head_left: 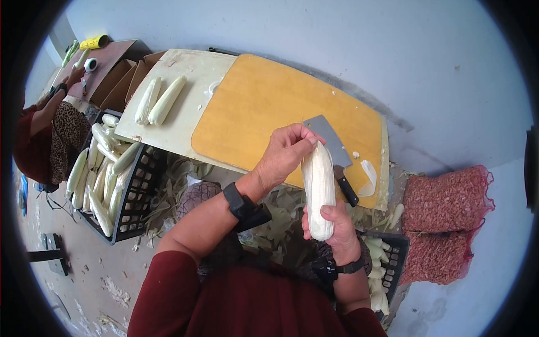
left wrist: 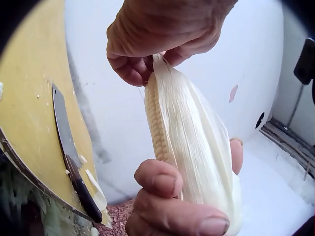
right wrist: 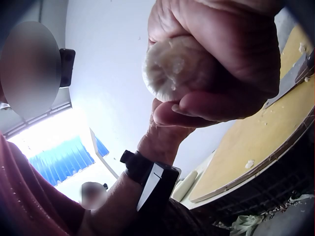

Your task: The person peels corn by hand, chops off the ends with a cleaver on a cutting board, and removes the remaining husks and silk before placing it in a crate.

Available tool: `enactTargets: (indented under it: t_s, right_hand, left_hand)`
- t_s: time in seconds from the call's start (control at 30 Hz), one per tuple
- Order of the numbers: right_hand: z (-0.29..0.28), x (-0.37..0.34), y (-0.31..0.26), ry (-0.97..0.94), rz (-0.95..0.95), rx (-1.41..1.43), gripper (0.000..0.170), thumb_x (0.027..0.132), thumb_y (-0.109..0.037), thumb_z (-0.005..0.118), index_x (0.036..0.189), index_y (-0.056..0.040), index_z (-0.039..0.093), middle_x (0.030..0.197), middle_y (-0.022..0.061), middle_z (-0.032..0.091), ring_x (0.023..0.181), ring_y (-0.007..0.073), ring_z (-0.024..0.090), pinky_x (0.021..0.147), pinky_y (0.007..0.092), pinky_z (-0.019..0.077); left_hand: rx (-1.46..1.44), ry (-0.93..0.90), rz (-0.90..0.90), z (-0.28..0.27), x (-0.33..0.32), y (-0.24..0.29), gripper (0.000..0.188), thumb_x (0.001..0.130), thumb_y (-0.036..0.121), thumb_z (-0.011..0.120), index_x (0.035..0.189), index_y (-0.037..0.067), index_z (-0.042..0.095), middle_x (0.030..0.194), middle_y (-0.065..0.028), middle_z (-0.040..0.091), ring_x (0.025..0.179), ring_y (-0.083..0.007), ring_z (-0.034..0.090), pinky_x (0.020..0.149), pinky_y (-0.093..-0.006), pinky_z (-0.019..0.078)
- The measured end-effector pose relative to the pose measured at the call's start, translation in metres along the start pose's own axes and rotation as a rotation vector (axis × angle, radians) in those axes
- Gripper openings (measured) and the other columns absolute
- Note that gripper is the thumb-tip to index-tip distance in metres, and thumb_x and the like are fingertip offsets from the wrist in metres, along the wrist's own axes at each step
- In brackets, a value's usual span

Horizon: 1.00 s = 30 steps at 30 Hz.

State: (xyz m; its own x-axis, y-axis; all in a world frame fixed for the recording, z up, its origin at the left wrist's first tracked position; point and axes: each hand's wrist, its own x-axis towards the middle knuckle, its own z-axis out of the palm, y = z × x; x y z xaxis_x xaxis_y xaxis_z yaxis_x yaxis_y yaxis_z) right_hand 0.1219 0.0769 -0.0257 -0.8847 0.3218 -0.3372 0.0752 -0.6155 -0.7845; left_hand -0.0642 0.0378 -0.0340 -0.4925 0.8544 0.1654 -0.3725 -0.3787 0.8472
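Upright in front of the body is a corn ear in pale husk. My left hand pinches its tip between thumb and fingers. Lower down, my right hand grips the butt end. The left wrist view shows a strip of kernels bare beside the husk, the left hand at the tip and the right-hand fingers round the lower part. In the right wrist view the right hand wraps round the blunt end; the tip is hidden there.
A cleaver lies on the yellow board, beside a husk scrap. Two ears lie at the table's left. Crates of corn stand left and lower right, red mesh sacks at right. Another person is at far left.
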Motion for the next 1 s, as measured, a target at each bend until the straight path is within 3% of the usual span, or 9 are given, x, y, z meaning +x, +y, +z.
enactTargets:
  t_s: [0.1, 0.27, 0.33, 0.53, 1.0]
  right_hand:
    - [0.002, 0.001, -0.001, 0.032, -0.014, -0.048, 0.051, 0.073, -0.032, 0.064, 0.094, 0.0130, 0.052, 0.067, 0.0217, 0.059, 0.050, 0.0269, 0.060, 0.045, 0.0329, 0.0525]
    - [0.002, -0.001, -0.001, 0.041, -0.007, -0.051, 0.051, 0.072, -0.031, 0.064, 0.094, 0.0130, 0.052, 0.067, 0.0218, 0.059, 0.051, 0.0267, 0.061, 0.046, 0.0327, 0.0530]
    - [0.002, -0.001, -0.001, 0.044, -0.007, -0.051, 0.051, 0.072, -0.031, 0.064, 0.094, 0.0131, 0.052, 0.067, 0.0219, 0.059, 0.051, 0.0267, 0.061, 0.046, 0.0326, 0.0531]
    - [0.001, -0.001, -0.001, 0.049, -0.019, -0.055, 0.050, 0.073, -0.031, 0.063, 0.094, 0.0127, 0.052, 0.067, 0.0216, 0.059, 0.051, 0.0263, 0.061, 0.046, 0.0320, 0.0531]
    - [0.004, -0.002, -0.003, 0.076, -0.013, -0.101, 0.045, 0.074, -0.027, 0.060, 0.095, 0.0123, 0.052, 0.067, 0.0203, 0.060, 0.050, 0.0241, 0.060, 0.046, 0.0309, 0.0526]
  left_hand:
    - [-0.019, 0.004, -0.042, 0.000, 0.001, 0.003, 0.011, 0.084, 0.008, 0.050, 0.082, 0.000, 0.057, 0.085, -0.0078, 0.063, 0.077, -0.0110, 0.056, 0.074, -0.0266, 0.0459]
    - [-0.044, -0.038, -0.110, -0.003, 0.003, 0.009, 0.015, 0.084, 0.009, 0.049, 0.083, -0.001, 0.059, 0.084, -0.0075, 0.063, 0.078, -0.0110, 0.056, 0.075, -0.0268, 0.0453]
    - [-0.128, -0.086, -0.139, -0.007, 0.005, 0.006, 0.010, 0.083, 0.006, 0.049, 0.083, 0.002, 0.059, 0.093, -0.0106, 0.064, 0.082, -0.0137, 0.057, 0.078, -0.0278, 0.0441]
    - [-0.048, -0.163, -0.123, -0.010, 0.002, 0.009, 0.016, 0.081, 0.005, 0.051, 0.092, -0.001, 0.061, 0.096, -0.0100, 0.063, 0.087, -0.0143, 0.057, 0.082, -0.0281, 0.0430]
    - [0.056, -0.098, -0.113, -0.007, 0.001, 0.011, 0.005, 0.080, 0.002, 0.057, 0.083, 0.002, 0.061, 0.094, -0.0086, 0.064, 0.083, -0.0115, 0.057, 0.079, -0.0269, 0.0448]
